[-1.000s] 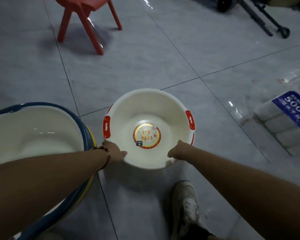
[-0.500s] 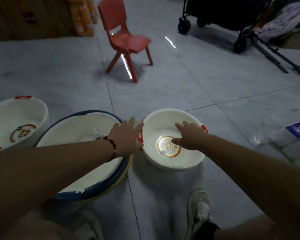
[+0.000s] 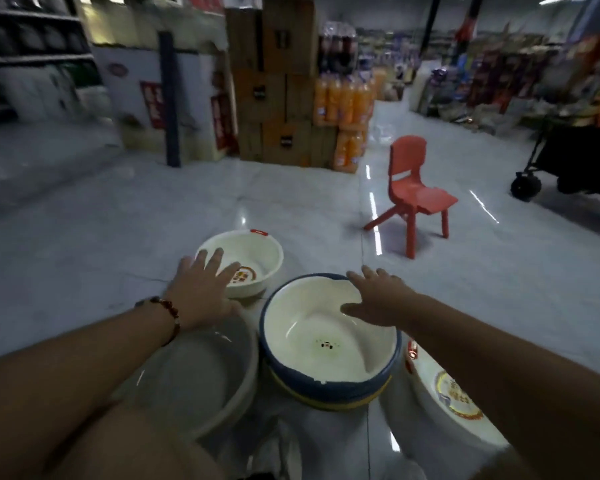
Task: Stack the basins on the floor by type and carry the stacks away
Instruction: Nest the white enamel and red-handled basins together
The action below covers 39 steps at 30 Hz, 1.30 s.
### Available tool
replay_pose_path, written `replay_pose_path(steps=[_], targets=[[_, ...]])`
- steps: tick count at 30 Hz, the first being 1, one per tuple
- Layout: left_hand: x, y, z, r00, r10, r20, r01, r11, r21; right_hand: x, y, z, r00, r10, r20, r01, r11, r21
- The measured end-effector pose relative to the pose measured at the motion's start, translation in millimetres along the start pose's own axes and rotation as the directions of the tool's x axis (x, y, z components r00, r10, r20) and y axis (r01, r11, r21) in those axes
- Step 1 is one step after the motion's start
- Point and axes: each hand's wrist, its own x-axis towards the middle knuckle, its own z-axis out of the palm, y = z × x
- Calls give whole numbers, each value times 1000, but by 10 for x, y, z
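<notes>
Both hands are spread wide and empty: left hand (image 3: 201,292) over the far red-handled basin (image 3: 253,251), right hand (image 3: 378,299) above the blue-rimmed basin (image 3: 326,344). The far basin should be gripped at opposite rim points and nested only in its red-handled match (image 3: 444,400)

Single head-worn wide-angle view, looking forward and slightly down along both forearms. Basins on the floor (image 3: 84,271) are sitting close below the lens; the red chair (image 3: 413,195) and stacked boxes (image 3: 274,98) are lying farther ahead. Edges are bending and blurring. No second view sharing anything.
</notes>
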Motion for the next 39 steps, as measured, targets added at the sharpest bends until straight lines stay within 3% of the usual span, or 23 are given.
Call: replay_pose_path(steps=[5,10,19,22,24,26,28,29,31,33,39], targets=[[-69,-589,138,991,-136,11,136,986,-96,670,-878,-37,979,-199,38,199,980,-9],[284,-773,790,979,-195,59,202,971,-131,1536,-1439,234,959,-267,92,267,964,11],[1476,-828,2038,959,-171,225,205,969,-140,3414,-1828,1342,925,-273,266,262,962,76],[1856,-794,2346,954,-157,255,198,970,-141,3900,-1895,1578,927,-207,312,83,926,368],[2049,-755,2525,958,-130,257,170,975,-140,4170,-1904,1677,945,-67,320,-168,741,650],[2139,-689,2674,960,-120,251,164,973,-161,4381,-1894,1752,889,88,449,-445,390,806],[2129,-608,2807,958,-123,257,166,974,-153,4480,-1897,1830,756,106,646,-648,-21,762],[2112,-575,2858,958,-128,258,168,976,-138,4513,-1896,1874,716,64,695,-679,-169,715],[2084,-558,2909,962,-135,238,169,977,-127,4545,-1898,1971,702,-34,711,-674,-354,649],[2091,-581,2920,970,-131,207,163,976,-145,4575,-1902,2059,707,-72,704,-662,-420,621],[2111,-573,2942,966,-125,225,162,975,-153,4584,-1814,1939,652,1,758,-709,-352,611]])
